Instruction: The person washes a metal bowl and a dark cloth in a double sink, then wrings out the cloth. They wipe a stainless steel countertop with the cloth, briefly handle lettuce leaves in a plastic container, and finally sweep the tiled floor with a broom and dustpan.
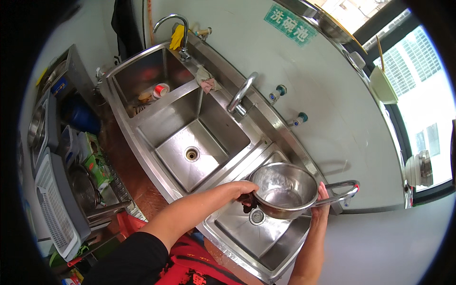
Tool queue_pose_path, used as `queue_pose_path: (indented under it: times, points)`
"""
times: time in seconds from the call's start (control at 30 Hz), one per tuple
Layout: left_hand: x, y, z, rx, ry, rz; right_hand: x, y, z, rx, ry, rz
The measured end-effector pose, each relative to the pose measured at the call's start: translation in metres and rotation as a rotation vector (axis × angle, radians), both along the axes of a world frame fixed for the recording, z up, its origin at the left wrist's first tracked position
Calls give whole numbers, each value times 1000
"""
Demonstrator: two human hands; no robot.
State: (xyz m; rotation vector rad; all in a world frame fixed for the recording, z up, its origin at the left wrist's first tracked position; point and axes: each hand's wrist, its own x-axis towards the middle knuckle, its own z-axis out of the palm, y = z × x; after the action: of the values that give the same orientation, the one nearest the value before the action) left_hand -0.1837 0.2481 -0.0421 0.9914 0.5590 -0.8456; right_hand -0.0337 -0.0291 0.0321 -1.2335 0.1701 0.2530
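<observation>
Kitchen wash area: pale wall (332, 137) behind, stainless three-basin sink (216, 176) running diagonally from upper left to lower right of the frame. Metal bowl (285, 184), one, sits right of centre, raised over the lower-right basin: round, deep, rolled rim, silvery, shiny inside with cloudy streaks, tilted so its inside shows. Both hands on it. Left hand (245, 188) grips the left rim, fingers curled, something dark brown under them, can't tell what. Right hand (322, 195) supports the right side, fingers extended up along the rim. Bent chrome spout (352, 188) passes by the right hand; contact unclear.

Counts: three curved chrome faucets, two drain holes visible, two wall valves (299, 119) with blue-green collars, one yellow rubbery item (177, 37) at the upper-left faucet, one crumpled pale-and-pink cloth (207, 80) on the sink ledge. Smooth brushed metal, square-cornered middle basin. Grey plastic basket (56, 209) with slotted mesh, far left. Green bowl (384, 85), upper right.
</observation>
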Motion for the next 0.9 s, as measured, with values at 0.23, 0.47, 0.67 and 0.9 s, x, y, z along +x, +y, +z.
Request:
queue_pose_path:
  times: [0.23,0.47,0.67,0.9]
  points:
    - [19,-12,-9,9,33,-193,21,-39,-9,-63,34,-25]
    - [-9,-41,-17,-140,44,-196,4,-57,-12,-88,12,-43]
    - [-37,-70,-57,-84,70,122,-38,-50,-48,-148,28,-288]
    - [-52,-68,-78,456,-150,81,-15,-103,-70,-730,-108,-486]
